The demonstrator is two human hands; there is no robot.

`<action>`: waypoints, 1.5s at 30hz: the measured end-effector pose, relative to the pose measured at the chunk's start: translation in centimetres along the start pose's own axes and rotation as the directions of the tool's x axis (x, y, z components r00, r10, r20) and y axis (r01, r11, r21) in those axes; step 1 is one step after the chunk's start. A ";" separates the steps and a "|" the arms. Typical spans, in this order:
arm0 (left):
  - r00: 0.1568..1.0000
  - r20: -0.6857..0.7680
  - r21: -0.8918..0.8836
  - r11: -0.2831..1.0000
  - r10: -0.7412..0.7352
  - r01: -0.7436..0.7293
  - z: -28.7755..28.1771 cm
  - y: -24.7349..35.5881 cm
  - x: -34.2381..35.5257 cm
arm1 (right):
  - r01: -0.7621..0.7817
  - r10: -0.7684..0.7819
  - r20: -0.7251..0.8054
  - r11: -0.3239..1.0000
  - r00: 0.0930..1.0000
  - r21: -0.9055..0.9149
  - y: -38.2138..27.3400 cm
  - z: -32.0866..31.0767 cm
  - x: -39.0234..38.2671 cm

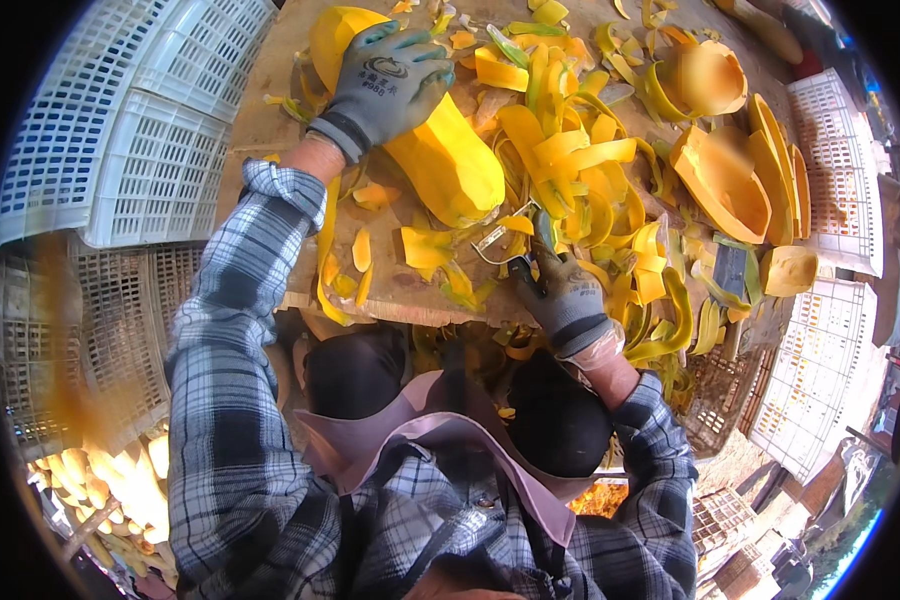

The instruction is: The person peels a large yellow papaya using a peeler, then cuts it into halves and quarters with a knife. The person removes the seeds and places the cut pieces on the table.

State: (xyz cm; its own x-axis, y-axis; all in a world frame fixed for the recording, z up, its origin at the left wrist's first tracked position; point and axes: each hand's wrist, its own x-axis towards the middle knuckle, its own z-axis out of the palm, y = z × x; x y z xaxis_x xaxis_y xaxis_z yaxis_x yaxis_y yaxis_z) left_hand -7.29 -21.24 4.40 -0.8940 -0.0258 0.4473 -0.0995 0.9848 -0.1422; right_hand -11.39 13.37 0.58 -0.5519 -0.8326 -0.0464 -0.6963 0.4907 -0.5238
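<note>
My gloved left hand (390, 85) is closed over a long, peeled yellow squash (445, 165) lying at a slant on the wooden board. My gloved right hand (555, 290) grips a metal peeler (495, 240) with a dark handle, its frame beside the squash's lower end. A dense heap of yellow and green peel strips (570, 150) surrounds the peeler and spreads along the right of the squash. More loose shavings lie below the squash near the board's front edge.
Hollowed squash halves (710, 185) sit at the board's right. Stacked white plastic crates (160, 170) stand at the left, with more crates (810, 370) at the right. Pale squashes (100, 480) are piled at lower left. Peel also lies under the board's front edge.
</note>
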 end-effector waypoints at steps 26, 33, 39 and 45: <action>0.983 -0.174 -0.181 0.983 -0.063 0.031 0.2 0.3 -4.0 | 0.042 -0.051 0.079 0.993 0.996 0.111 -4.2 -0.5 3.5; 0.955 -0.209 -0.167 0.970 -0.210 0.176 -2.5 0.8 -6.1 | 0.111 -0.097 -0.076 0.971 0.992 0.214 -0.5 -3.0 -1.6; 0.467 0.044 -0.689 0.311 -0.883 0.654 1.0 5.0 -8.3 | -0.022 0.085 -0.092 0.842 0.992 0.538 -3.2 0.3 10.7; 0.402 0.437 -0.827 -0.183 -0.805 0.531 -1.2 4.0 -6.3 | -0.166 -0.031 0.231 0.608 0.972 0.776 -4.0 4.1 8.9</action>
State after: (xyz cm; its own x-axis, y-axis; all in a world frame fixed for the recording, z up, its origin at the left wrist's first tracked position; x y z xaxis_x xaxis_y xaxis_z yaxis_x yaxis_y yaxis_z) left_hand -1.50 -16.90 2.08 -0.4699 -0.8780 -0.0914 -0.0956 -0.0523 0.9940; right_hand -11.59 2.94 -1.23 -0.4092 -0.8840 -0.2260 0.0242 0.2370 -0.9712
